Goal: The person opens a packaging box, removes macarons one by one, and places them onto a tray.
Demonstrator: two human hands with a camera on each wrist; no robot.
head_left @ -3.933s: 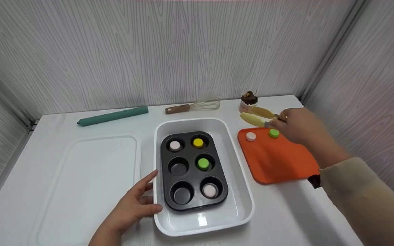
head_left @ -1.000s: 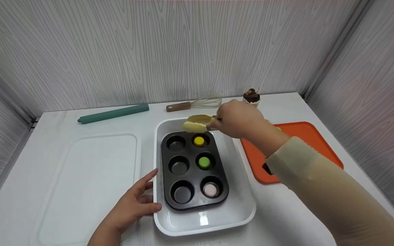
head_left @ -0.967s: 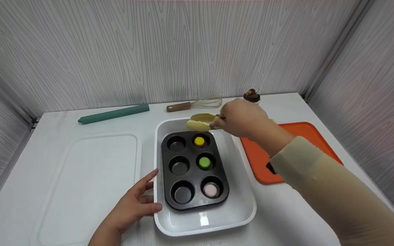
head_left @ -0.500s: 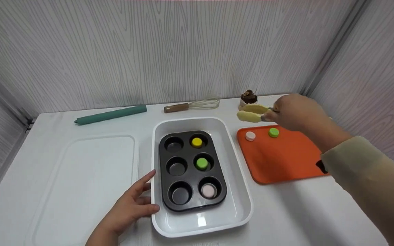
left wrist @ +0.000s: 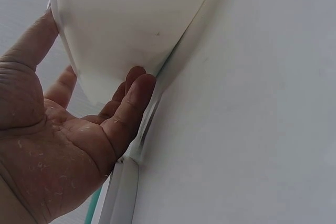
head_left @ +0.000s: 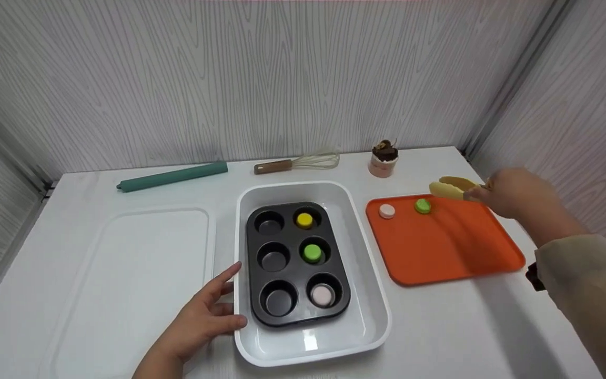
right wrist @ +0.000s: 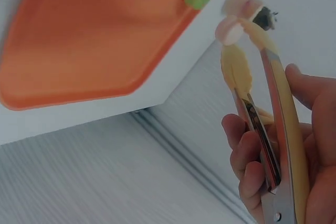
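Observation:
My left hand (head_left: 198, 310) holds the left rim of a deep white tray (head_left: 382, 316), thumb over the edge and other fingers against its outer wall. Inside the tray is a dark muffin pan (head_left: 293, 273); its right cups hold a yellow macaron (head_left: 304, 220), a green macaron (head_left: 312, 253) and a pale pink macaron (head_left: 322, 295). My right hand (head_left: 526, 197) grips cream-tipped tongs (right wrist: 283, 124) above the far right part of the orange mat (head_left: 424, 252). Between the tong tips a pale pink macaron (right wrist: 229, 31) shows in the right wrist view.
On the orange mat sit another pink macaron (head_left: 386, 211) and a green one (head_left: 423, 206). Behind it stands a chocolate-topped cupcake (head_left: 383, 159). A whisk (head_left: 298, 163) and green rolling pin (head_left: 172, 177) lie along the back. A flat white lid-like panel (head_left: 140, 284) is left.
The pink macaron has left the pan's far left cup. My right hand has carried the tongs rightward from above the pan to above the mat. The left hand stays on the tray rim.

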